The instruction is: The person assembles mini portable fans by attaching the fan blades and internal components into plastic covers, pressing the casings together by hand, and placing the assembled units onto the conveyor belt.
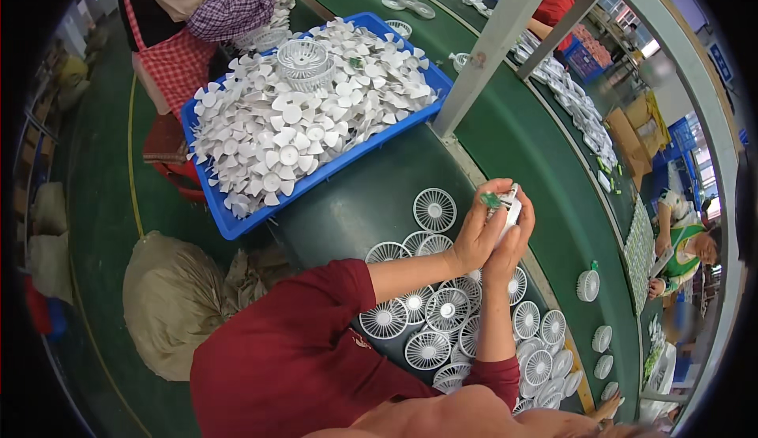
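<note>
Close together over the edge of the green bench, my left hand (475, 234) and my right hand (509, 250) are both closed round a small white plastic part (512, 215). A translucent green piece (491, 200) shows at its top, by my left fingertips. My fingers cover much of the part, so its full shape is hidden. Under my forearms lie several round white fan grilles (447, 310), overlapping in a loose heap. One grille (434, 210) sits apart, just left of my hands.
A blue crate (332, 162) heaped with white fan blades (292, 134) stands at the far left. A grey metal post (493, 47) rises beside it. On the green conveyor (564, 237) at right stand white fan heads (588, 285). Co-workers sit at far left and right.
</note>
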`<act>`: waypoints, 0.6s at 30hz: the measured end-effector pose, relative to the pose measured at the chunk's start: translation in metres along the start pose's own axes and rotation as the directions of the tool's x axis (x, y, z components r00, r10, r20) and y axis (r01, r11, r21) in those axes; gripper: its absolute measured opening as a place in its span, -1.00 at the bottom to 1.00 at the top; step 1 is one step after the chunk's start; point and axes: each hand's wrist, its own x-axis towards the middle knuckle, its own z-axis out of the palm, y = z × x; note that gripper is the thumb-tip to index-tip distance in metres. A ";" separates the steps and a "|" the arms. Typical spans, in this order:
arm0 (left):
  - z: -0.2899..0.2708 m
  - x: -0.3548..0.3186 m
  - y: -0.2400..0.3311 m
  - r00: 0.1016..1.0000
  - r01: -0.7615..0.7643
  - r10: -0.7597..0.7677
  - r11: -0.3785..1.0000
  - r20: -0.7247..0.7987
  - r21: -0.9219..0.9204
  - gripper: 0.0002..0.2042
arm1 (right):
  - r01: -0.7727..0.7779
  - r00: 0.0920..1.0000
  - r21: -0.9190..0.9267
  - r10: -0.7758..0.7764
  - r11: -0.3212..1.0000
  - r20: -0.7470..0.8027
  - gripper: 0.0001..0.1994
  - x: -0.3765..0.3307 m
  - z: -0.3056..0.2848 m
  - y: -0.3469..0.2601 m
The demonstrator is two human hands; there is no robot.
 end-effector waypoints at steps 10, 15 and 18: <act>-0.031 0.030 0.013 0.941 -0.150 -0.078 0.779 0.330 0.609 -0.39 | -0.161 0.986 -0.014 0.161 0.987 0.049 -0.57 0.036 -0.043 0.039; -0.107 0.099 0.096 0.925 -0.371 0.012 0.244 0.380 0.896 -0.43 | -0.089 0.996 -0.769 0.046 0.633 -0.077 -0.42 0.035 -0.112 0.121; -0.158 0.143 0.138 0.968 -0.245 0.025 -0.109 0.249 0.963 -0.42 | -0.052 0.998 -0.893 -0.002 0.447 -0.059 -0.33 0.015 -0.110 0.142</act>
